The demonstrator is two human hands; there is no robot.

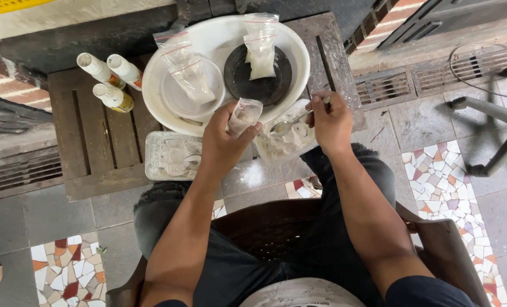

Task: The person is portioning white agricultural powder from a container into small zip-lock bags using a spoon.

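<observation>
Head view: seated person fills a small bag with a spoon.
Left hand (222,142) grasps the bag (244,115); right hand (330,122) pinches the spoon (290,123) over a tub (284,145). Beyond, a white basin (290,42) holds filled bags; three bottles (108,79) lie at its left.

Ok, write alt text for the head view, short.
Seen from above, a seated person's left hand holds a small clear bag open while the right hand brings a spoon to it. Ahead sit a large white basin with filled bags and three white bottles.
</observation>
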